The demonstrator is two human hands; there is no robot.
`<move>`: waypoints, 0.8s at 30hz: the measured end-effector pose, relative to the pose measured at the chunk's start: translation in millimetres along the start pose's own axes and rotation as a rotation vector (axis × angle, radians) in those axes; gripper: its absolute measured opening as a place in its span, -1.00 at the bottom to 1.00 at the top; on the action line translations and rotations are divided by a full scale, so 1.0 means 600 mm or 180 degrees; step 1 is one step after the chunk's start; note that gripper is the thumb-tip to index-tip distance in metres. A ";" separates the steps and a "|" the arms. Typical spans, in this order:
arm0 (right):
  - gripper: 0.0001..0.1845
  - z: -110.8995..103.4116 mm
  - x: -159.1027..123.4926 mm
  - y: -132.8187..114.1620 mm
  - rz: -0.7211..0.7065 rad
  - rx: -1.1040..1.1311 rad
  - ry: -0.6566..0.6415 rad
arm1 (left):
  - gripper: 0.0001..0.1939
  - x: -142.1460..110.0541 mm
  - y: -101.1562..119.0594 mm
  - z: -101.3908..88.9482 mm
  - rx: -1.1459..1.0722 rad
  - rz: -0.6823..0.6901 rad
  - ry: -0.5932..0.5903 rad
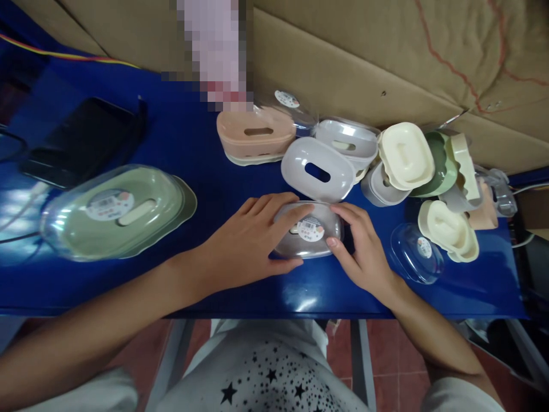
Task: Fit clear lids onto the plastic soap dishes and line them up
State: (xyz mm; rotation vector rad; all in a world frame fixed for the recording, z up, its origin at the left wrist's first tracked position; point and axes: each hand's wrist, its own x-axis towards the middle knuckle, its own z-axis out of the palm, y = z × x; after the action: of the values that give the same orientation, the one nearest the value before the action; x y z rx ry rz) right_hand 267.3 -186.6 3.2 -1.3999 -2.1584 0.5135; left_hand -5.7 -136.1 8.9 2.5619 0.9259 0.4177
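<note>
A grey oval soap dish [286,243] with a clear lid and a round white sticker [311,229] lies on the blue table in front of me. My left hand [253,240] grips its left end, thumb on the near side and fingers over the far edge. At the other end, my right hand [358,246] holds it between thumb and fingers. Just beyond it sits an open grey oval tray [295,171] with a slot in its base. To the right are a loose clear lid [414,257] and a cream dish [446,229].
A larger green lidded dish [141,234] stands at left, with a black phone [81,137] behind it. Peach dishes [257,146] and a pile of cream, green and grey parts [405,157] line the back, by brown covering [343,63]. Another person's blurred-out arm [214,46] reaches in.
</note>
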 end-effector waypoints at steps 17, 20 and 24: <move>-0.48 -0.164 -0.026 0.028 0.1506 -0.1944 -0.0551 | -0.10 -0.039 0.024 -0.067 0.0904 -0.0482 0.0303; -0.46 -0.179 -0.043 0.036 0.2223 -0.2622 -0.0721 | -0.18 -0.030 0.031 -0.057 0.0961 -0.0139 0.0287; -0.43 -0.154 -0.043 0.033 0.1922 -0.2216 -0.0855 | -0.41 -0.016 0.017 -0.039 0.0905 -0.0185 0.0235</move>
State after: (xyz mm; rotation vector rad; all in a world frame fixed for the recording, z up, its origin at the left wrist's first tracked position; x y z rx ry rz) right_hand 346.1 -198.8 60.0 -2.5244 -2.1951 0.1431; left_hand -16.5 -143.8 33.1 2.7801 1.1572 0.3904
